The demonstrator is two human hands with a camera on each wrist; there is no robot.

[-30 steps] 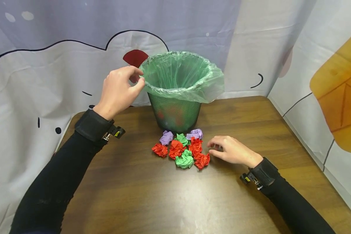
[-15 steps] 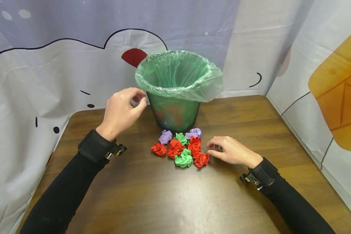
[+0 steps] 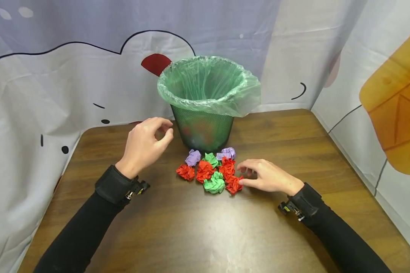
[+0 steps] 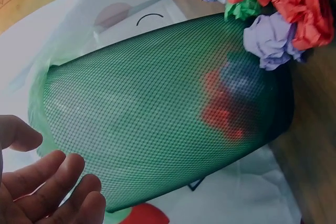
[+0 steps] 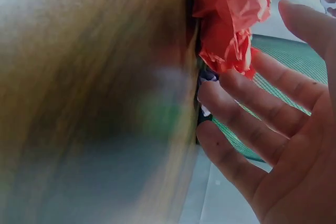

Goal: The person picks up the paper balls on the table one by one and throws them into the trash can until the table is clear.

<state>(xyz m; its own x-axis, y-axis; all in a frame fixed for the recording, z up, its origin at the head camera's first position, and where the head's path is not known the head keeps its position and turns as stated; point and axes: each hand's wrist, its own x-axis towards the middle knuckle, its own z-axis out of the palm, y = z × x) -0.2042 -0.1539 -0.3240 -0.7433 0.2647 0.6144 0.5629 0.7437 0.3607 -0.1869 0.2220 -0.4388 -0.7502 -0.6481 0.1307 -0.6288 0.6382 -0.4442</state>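
Left hand (image 3: 142,146): hung in the air over the counter (image 3: 177,231), just left of the mesh bin (image 3: 205,131), fingers loosely bent and the thumb apart from them.
Right hand (image 3: 267,176): was down low on the right side of the pile, fingers spread and a bit curved, thumb tip right by the front-right red paper ball (image 3: 233,185). Honestly couldn't tell from either angle if it was actually touching.
Paper pile: sat on the counter in front of the bin, bunched up. Three more reds, including one off at the left (image 3: 185,172), plus two greens (front one (image 3: 214,184)) and two purples at the back (left one (image 3: 193,157)).
Bin: stood upright, green bag (image 3: 199,103) folded over the rim and flaring out on the right.
Inside it: blurry red and bluish lumps (image 4: 231,103) showed through the mesh, near the bottom.
Backdrop: printed cloth (image 3: 54,91) behind everything.
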